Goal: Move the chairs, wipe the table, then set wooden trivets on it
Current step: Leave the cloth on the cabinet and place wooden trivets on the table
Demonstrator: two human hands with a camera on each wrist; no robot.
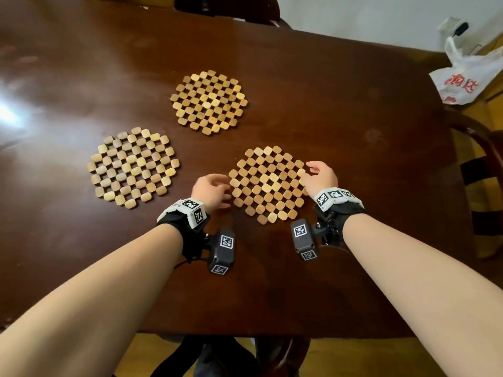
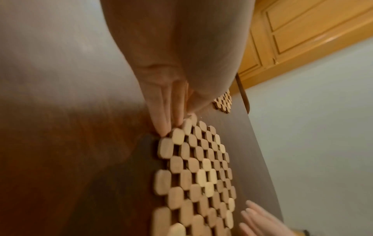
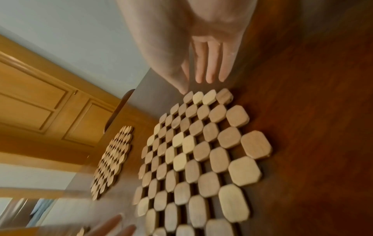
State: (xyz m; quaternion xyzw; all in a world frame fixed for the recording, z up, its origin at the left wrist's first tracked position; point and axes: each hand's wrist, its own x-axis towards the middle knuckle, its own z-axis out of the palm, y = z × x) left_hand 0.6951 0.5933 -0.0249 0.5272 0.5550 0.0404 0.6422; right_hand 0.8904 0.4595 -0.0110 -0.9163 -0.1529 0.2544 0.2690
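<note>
Trivet [image 1: 268, 183] flat on table [image 1: 353, 131]; left fingers [image 2: 167, 118] straight, touching its edge; right fingers [image 3: 210, 70] straight, just beside.

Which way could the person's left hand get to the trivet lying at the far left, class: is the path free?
Probably yes. The left hand sits at the near trivet, and only bare table lies between it and the left trivet. Nothing stands in the way.

A white plastic bag [image 1: 468, 74] with red print lies right; wooden cabinet doors [image 3: 40, 102] line the wall.
</note>
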